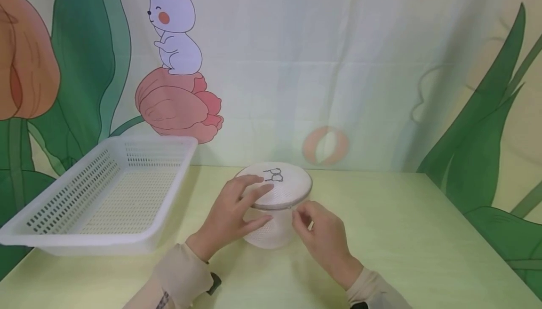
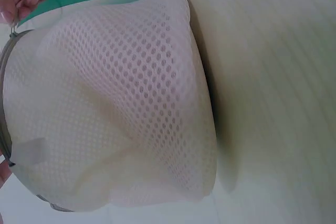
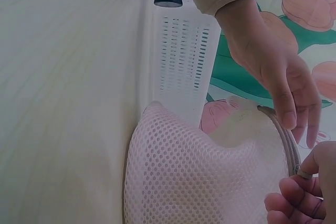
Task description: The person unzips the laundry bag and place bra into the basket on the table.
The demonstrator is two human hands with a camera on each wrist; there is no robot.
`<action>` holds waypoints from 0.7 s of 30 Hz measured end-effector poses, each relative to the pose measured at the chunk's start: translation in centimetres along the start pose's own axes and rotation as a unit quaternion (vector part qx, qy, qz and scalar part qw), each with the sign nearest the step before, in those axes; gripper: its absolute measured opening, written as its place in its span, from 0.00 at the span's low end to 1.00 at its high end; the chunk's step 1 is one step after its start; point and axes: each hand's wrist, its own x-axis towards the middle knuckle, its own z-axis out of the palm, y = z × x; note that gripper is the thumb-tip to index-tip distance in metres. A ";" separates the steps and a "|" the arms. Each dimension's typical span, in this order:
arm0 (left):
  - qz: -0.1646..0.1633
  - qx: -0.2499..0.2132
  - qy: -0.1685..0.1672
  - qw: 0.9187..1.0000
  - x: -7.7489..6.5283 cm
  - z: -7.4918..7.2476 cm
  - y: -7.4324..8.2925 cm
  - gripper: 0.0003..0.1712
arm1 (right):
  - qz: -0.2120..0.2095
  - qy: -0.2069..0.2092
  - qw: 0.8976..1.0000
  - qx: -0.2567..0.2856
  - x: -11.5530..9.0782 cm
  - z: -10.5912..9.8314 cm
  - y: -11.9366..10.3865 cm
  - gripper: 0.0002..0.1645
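Note:
A white mesh laundry bag (image 1: 271, 229), cylinder-shaped, stands upright on the table with its round lid (image 1: 288, 189) on top. A grey zipper (image 3: 286, 137) runs round the lid's rim, and dark line embroidery marks the lid. My left hand (image 1: 233, 210) lies at the left side of the lid, fingers extended over its top and the thumb in front of the bag's side. With thumb and forefinger, my right hand (image 1: 323, 231) pinches the zipper pull (image 3: 303, 173) at the rim's front right. The left wrist view shows the mesh side closely, slightly dented.
A white plastic basket (image 1: 156, 210) with slotted walls stands on the left of the light green table (image 1: 415, 243). Behind the table hangs a cloth backdrop (image 1: 271, 64) printed with a rabbit, tulips and leaves.

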 end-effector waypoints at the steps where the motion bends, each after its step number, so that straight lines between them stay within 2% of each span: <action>1: 0.005 0.001 0.004 1.000 0.1 0.0 0.2 0.34 | -0.001 -0.001 1.000 0.000 0.0 0.0 0.0 0.07; 9: 0.012 0.012 0.006 1.000 0.2 0.4 1.3 0.31 | -0.001 -0.004 1.000 0.003 -0.1 0.1 -0.3 0.07; 21: 0.014 0.012 0.012 1.000 -0.2 1.1 1.7 0.26 | -0.016 0.000 1.000 0.009 -0.3 0.3 -0.5 0.07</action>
